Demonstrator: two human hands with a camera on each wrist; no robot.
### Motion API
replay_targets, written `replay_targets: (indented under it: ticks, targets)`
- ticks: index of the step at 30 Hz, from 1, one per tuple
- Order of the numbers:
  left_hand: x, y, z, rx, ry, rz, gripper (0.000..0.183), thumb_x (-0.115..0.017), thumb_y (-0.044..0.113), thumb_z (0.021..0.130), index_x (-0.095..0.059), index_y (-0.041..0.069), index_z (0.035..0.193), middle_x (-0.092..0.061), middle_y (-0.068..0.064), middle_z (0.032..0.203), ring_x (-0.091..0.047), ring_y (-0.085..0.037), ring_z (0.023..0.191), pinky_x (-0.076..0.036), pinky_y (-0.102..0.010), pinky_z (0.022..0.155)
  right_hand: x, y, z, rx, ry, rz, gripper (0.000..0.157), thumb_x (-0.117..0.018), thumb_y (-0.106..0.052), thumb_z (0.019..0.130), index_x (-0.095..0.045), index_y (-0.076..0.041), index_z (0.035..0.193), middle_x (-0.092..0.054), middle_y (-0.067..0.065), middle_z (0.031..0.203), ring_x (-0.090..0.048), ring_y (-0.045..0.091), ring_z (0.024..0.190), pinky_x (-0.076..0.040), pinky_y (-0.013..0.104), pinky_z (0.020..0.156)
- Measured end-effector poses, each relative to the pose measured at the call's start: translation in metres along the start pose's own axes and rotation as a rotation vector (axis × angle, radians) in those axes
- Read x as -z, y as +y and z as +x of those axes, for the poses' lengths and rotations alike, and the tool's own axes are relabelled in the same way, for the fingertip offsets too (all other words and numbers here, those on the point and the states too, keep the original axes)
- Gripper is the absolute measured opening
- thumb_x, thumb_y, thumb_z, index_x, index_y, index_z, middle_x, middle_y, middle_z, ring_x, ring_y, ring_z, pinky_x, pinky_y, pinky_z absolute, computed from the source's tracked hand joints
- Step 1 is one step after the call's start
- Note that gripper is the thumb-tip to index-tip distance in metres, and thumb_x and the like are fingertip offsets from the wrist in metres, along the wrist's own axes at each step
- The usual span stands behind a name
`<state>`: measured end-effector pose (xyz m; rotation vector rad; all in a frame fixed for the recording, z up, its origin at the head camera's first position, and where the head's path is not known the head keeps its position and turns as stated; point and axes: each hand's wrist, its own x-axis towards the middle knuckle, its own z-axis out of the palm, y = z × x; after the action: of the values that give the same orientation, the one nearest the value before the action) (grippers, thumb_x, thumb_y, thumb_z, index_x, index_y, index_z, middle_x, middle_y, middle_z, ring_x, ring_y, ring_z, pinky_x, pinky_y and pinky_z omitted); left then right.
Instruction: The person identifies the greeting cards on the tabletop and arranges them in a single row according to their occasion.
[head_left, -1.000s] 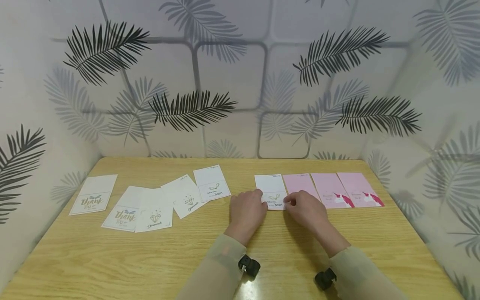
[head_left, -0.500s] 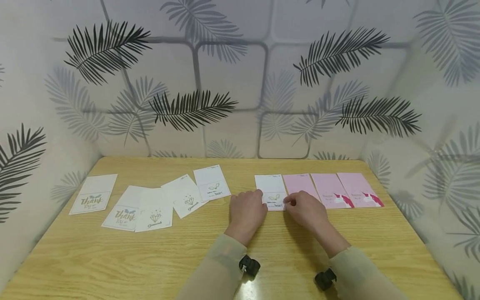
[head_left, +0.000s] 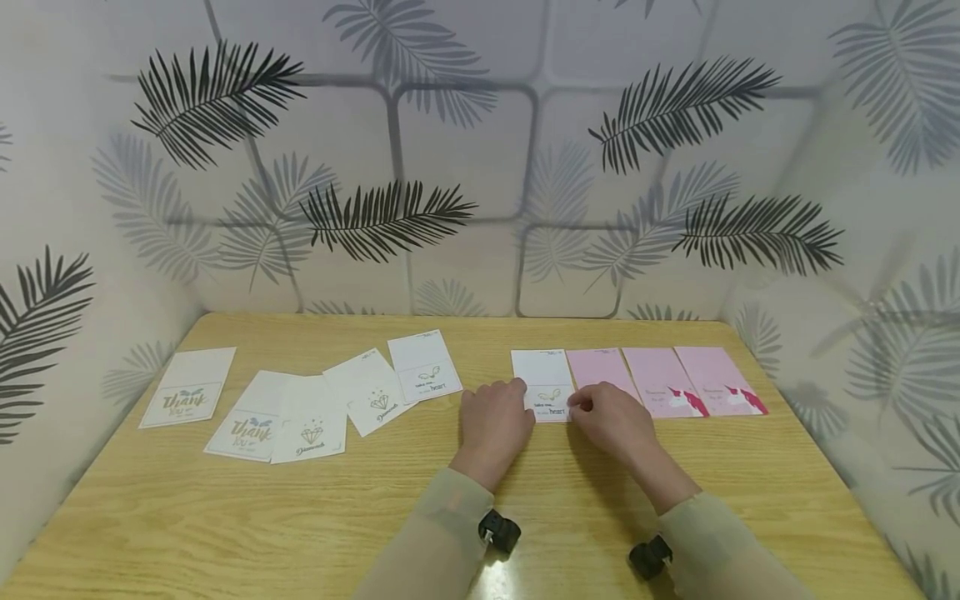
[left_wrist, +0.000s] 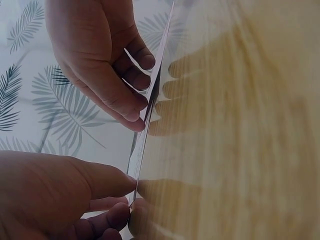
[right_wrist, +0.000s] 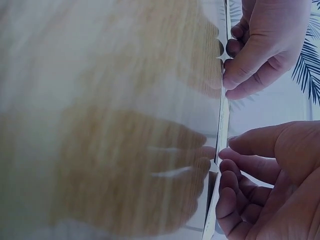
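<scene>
A white greeting card (head_left: 541,368) with gold wings and the word "heart" lies flat on the wooden table, between both hands. My left hand (head_left: 495,421) pinches its lower left edge, the thumb lying at the card's side. At the lower right corner my right hand (head_left: 613,419) pinches the edge with thumb and index finger, its other fingers curled. In the left wrist view the left hand (left_wrist: 55,192) sits low, thumb tip at the table surface. The right wrist view has the right hand (right_wrist: 272,180) with thumb and index finger close together. Edge-on, the card is hard to make out there.
To the right lie a pink card (head_left: 596,367) and two pink unicorn cards, one being a unicorn card (head_left: 660,379). On the left are a matching heart card (head_left: 423,365), diamond cards (head_left: 311,412) and thank-you cards (head_left: 187,387), some overlapping. A patterned wall (head_left: 465,275) borders the table (head_left: 300,525).
The heart card between my hands has slid very slightly toward me. Both hands stay in nearly the same place, and the other cards lie as before.
</scene>
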<state>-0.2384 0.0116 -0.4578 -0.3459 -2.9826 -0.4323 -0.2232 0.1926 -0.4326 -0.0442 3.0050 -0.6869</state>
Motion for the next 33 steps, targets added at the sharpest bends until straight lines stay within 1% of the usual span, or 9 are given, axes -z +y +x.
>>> replay_targets:
  ticks: [5, 11, 14, 17, 19, 21, 26, 30, 33]
  targets:
    - [0.001, -0.001, -0.002, 0.0, 0.001, 0.0, 0.018, -0.082, 0.029, 0.1, -0.077, 0.013, 0.107, -0.075, -0.006, 0.089, -0.071, -0.031, 0.082, -0.051, -0.049, 0.08, -0.002, 0.001, 0.001, 0.001, -0.003, 0.002, 0.025, -0.07, -0.015, 0.101, -0.084, -0.004, 0.118, -0.079, 0.012, 0.117, -0.067, 0.027, 0.096, -0.056, 0.053, 0.092]
    - [0.002, -0.002, -0.003, 0.009, -0.006, 0.002, 0.019, -0.082, 0.03, 0.1, -0.077, 0.013, 0.108, -0.074, -0.006, 0.09, -0.071, -0.031, 0.083, -0.051, -0.048, 0.08, -0.005, 0.0, 0.002, -0.004, -0.011, 0.012, 0.026, -0.07, -0.015, 0.1, -0.083, -0.003, 0.118, -0.079, 0.011, 0.114, -0.063, 0.026, 0.091, -0.056, 0.052, 0.09]
    - [0.001, -0.004, -0.003, 0.02, -0.001, -0.021, 0.021, -0.08, 0.031, 0.102, -0.078, 0.013, 0.112, -0.076, -0.007, 0.093, -0.072, -0.031, 0.086, -0.052, -0.049, 0.082, -0.006, -0.001, 0.002, -0.013, -0.001, 0.024, 0.027, -0.07, -0.016, 0.1, -0.083, -0.002, 0.121, -0.079, 0.011, 0.113, -0.063, 0.026, 0.091, -0.055, 0.051, 0.089]
    - [0.002, -0.006, -0.002, 0.035, 0.015, -0.045, 0.028, -0.079, 0.033, 0.103, -0.079, 0.013, 0.122, -0.08, -0.008, 0.103, -0.075, -0.033, 0.094, -0.055, -0.051, 0.087, -0.006, -0.004, 0.001, -0.027, 0.021, 0.042, 0.029, -0.071, -0.016, 0.101, -0.081, -0.002, 0.124, -0.078, 0.011, 0.111, -0.062, 0.026, 0.091, -0.054, 0.05, 0.088]
    - [0.005, -0.008, -0.003, 0.043, 0.027, -0.051, 0.032, -0.078, 0.034, 0.104, -0.079, 0.013, 0.128, -0.081, -0.009, 0.11, -0.076, -0.034, 0.099, -0.055, -0.052, 0.09, -0.004, -0.007, -0.001, -0.035, 0.04, 0.059, 0.03, -0.071, -0.015, 0.102, -0.08, -0.001, 0.127, -0.076, 0.011, 0.111, -0.063, 0.027, 0.091, -0.054, 0.049, 0.088]
    - [0.009, -0.011, -0.004, 0.047, 0.038, -0.051, 0.034, -0.078, 0.035, 0.104, -0.078, 0.015, 0.132, -0.081, -0.009, 0.113, -0.076, -0.035, 0.102, -0.055, -0.052, 0.09, -0.002, -0.01, -0.001, -0.035, 0.049, 0.078, 0.031, -0.07, -0.015, 0.102, -0.078, 0.0, 0.129, -0.075, 0.012, 0.111, -0.063, 0.028, 0.092, -0.054, 0.049, 0.086]
    - [0.019, -0.021, -0.007, 0.057, 0.087, -0.072, 0.034, -0.078, 0.034, 0.104, -0.077, 0.014, 0.132, -0.081, -0.01, 0.113, -0.076, -0.038, 0.101, -0.054, -0.053, 0.087, 0.0, -0.014, 0.002, 0.0, 0.067, 0.121, 0.037, -0.07, -0.017, 0.102, -0.075, 0.0, 0.135, -0.076, 0.012, 0.114, -0.067, 0.028, 0.095, -0.054, 0.047, 0.085]
    - [0.027, -0.029, -0.01, 0.078, 0.127, -0.106, 0.038, -0.078, 0.034, 0.104, -0.076, 0.014, 0.136, -0.08, -0.01, 0.115, -0.074, -0.037, 0.103, -0.054, -0.055, 0.09, -0.001, -0.019, 0.004, 0.026, 0.079, 0.175, 0.041, -0.071, -0.018, 0.103, -0.072, 0.0, 0.139, -0.077, 0.012, 0.115, -0.072, 0.031, 0.103, -0.055, 0.049, 0.09]
    - [0.034, -0.038, -0.014, 0.106, 0.149, -0.12, 0.04, -0.077, 0.035, 0.105, -0.075, 0.012, 0.138, -0.079, -0.009, 0.112, -0.073, -0.037, 0.103, -0.053, -0.055, 0.09, -0.004, -0.026, 0.004, 0.039, 0.076, 0.225, 0.043, -0.07, -0.017, 0.103, -0.07, 0.0, 0.142, -0.078, 0.011, 0.117, -0.075, 0.033, 0.109, -0.055, 0.051, 0.093]
